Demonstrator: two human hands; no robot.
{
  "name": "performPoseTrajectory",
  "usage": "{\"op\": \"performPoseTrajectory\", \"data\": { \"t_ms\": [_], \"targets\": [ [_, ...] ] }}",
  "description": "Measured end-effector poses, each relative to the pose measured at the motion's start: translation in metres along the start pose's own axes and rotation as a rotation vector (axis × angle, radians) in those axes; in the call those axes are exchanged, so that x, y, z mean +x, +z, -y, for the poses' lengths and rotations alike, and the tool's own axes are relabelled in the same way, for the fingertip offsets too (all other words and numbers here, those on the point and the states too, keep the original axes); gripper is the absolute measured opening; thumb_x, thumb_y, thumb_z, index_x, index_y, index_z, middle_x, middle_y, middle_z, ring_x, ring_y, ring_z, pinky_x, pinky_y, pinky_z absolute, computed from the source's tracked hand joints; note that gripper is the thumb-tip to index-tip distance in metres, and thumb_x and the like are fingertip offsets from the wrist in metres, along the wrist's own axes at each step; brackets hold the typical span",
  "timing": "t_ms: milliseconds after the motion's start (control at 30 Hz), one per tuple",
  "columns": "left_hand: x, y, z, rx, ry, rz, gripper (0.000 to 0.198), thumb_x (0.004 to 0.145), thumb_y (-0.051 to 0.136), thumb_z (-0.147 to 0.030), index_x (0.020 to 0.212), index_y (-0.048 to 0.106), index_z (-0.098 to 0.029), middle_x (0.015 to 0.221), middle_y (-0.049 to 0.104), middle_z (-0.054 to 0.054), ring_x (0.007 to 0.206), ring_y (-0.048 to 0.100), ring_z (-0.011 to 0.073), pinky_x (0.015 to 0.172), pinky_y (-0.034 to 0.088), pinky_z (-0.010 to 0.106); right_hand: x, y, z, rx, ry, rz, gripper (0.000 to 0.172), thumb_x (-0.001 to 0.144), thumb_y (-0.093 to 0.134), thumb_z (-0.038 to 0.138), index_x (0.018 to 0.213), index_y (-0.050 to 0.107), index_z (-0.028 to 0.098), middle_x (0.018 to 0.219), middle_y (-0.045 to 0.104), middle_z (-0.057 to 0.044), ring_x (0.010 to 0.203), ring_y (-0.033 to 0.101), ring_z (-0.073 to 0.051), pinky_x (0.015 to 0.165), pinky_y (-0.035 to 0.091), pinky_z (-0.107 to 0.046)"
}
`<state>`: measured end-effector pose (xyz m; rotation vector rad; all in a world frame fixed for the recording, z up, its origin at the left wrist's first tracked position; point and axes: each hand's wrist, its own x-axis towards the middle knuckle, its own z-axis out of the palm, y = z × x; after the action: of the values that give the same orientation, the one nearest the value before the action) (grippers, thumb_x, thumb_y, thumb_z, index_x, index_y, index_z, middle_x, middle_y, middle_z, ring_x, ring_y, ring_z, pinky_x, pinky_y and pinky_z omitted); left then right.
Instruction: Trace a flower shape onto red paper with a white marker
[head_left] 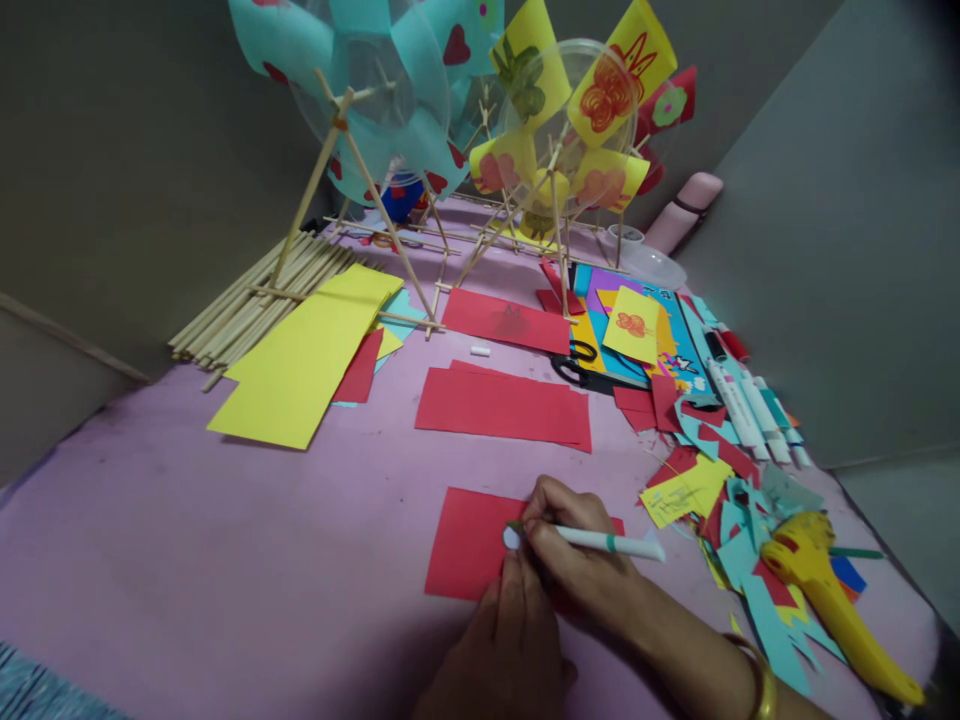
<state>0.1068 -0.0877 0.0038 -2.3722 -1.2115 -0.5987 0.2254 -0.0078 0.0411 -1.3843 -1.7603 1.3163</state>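
Observation:
In the head view my right hand [566,530] grips a marker [611,541] with a white barrel and a green band. Its tip is down at a strip of red paper [463,545] lying on the table in front of me. My left hand [510,635] has its fingers pressed together on the same strip. Its fingertips hold a small white round piece [511,537] against the paper, right beside the marker's tip. My hands cover the strip's middle and lower right. Further back lie more red strips [502,408] and a red strip with a dark drawing [506,320].
Stick-framed wheels with blue paper [427,45] and yellow paper [531,65] stand at the back. Wooden sticks [247,305] and yellow sheets [307,360] lie left. Scissors [574,362], markers [739,405], paper scraps [686,490] and a yellow glue gun [836,590] lie right.

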Motion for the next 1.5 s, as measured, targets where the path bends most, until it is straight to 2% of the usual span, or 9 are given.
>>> {"op": "performPoseTrajectory", "data": {
  "t_ms": [333, 500, 700, 900, 1033, 1200, 1367, 1500],
  "targets": [
    [0.001, -0.002, 0.002, 0.016, 0.043, 0.025, 0.033, 0.091, 0.042, -0.027, 0.098, 0.064, -0.004, 0.096, 0.072, 0.014, 0.092, 0.064, 0.0235, 0.085, 0.042, 0.032, -0.001, -0.003, 0.0, -0.035, -0.001, -0.029, 0.012, 0.069, 0.043, 0.013, 0.061, 0.044, 0.022, 0.048, 0.045, 0.006, 0.045, 0.042, -0.011, 0.043, 0.03, -0.021],
    [-0.002, 0.0, 0.001, 0.018, 0.043, 0.048, 0.034, 0.089, 0.046, -0.031, 0.101, 0.064, -0.004, 0.101, 0.07, 0.016, 0.097, 0.061, 0.0248, 0.089, 0.039, 0.034, -0.001, -0.003, -0.005, 0.089, 0.031, -0.031, 0.011, 0.069, 0.044, 0.014, 0.062, 0.045, 0.022, 0.048, 0.045, 0.007, 0.044, 0.041, -0.01, 0.042, 0.03, -0.02],
    [0.0, -0.001, 0.003, -0.008, 0.01, 0.067, 0.036, 0.092, 0.039, -0.028, 0.104, 0.064, -0.006, 0.104, 0.069, 0.013, 0.099, 0.059, 0.0237, 0.09, 0.038, 0.032, 0.003, -0.008, -0.009, 0.287, 0.067, -0.144, 0.01, 0.069, 0.045, 0.019, 0.06, 0.046, 0.022, 0.047, 0.046, 0.007, 0.045, 0.04, -0.01, 0.044, 0.033, -0.022],
    [-0.001, 0.001, 0.003, -0.077, -0.069, 0.035, 0.039, 0.094, 0.033, -0.026, 0.105, 0.064, -0.006, 0.104, 0.069, 0.012, 0.1, 0.058, 0.0224, 0.089, 0.039, 0.03, -0.001, -0.008, -0.009, 0.221, 0.057, -0.075, 0.009, 0.067, 0.044, 0.016, 0.06, 0.047, 0.022, 0.046, 0.045, 0.008, 0.041, 0.039, -0.01, 0.041, 0.03, -0.021],
    [-0.002, 0.002, 0.005, -0.083, -0.019, 0.072, 0.038, 0.094, 0.034, -0.026, 0.106, 0.062, -0.003, 0.105, 0.068, 0.014, 0.101, 0.059, 0.0239, 0.092, 0.038, 0.032, -0.002, -0.005, -0.011, 0.219, 0.033, -0.048, 0.01, 0.068, 0.044, 0.015, 0.061, 0.046, 0.022, 0.046, 0.045, 0.008, 0.041, 0.04, -0.01, 0.04, 0.031, -0.022],
    [-0.002, 0.005, 0.004, -0.097, -0.041, 0.053, 0.041, 0.094, 0.034, -0.03, 0.107, 0.062, -0.003, 0.103, 0.069, 0.015, 0.101, 0.057, 0.0245, 0.093, 0.035, 0.033, -0.001, -0.004, -0.012, 0.184, 0.007, -0.024, 0.011, 0.07, 0.044, 0.014, 0.063, 0.045, 0.022, 0.047, 0.047, 0.007, 0.042, 0.044, -0.011, 0.04, 0.034, -0.021],
    [-0.003, 0.006, 0.002, -0.092, -0.019, 0.093, 0.04, 0.092, 0.038, -0.032, 0.109, 0.061, -0.003, 0.105, 0.068, 0.015, 0.101, 0.056, 0.025, 0.091, 0.035, 0.033, -0.001, -0.003, -0.01, 0.111, 0.018, -0.019, 0.011, 0.07, 0.044, 0.014, 0.063, 0.044, 0.022, 0.047, 0.043, 0.008, 0.043, 0.039, -0.01, 0.04, 0.031, -0.02],
    [-0.005, 0.009, 0.001, -0.089, -0.028, 0.077, 0.04, 0.089, 0.043, -0.033, 0.109, 0.06, -0.003, 0.105, 0.067, 0.016, 0.103, 0.055, 0.0257, 0.09, 0.035, 0.033, -0.002, -0.003, -0.009, 0.048, 0.009, -0.015, 0.011, 0.069, 0.044, 0.013, 0.063, 0.044, 0.022, 0.046, 0.041, 0.009, 0.043, 0.038, -0.009, 0.04, 0.029, -0.019]
  ]
}}
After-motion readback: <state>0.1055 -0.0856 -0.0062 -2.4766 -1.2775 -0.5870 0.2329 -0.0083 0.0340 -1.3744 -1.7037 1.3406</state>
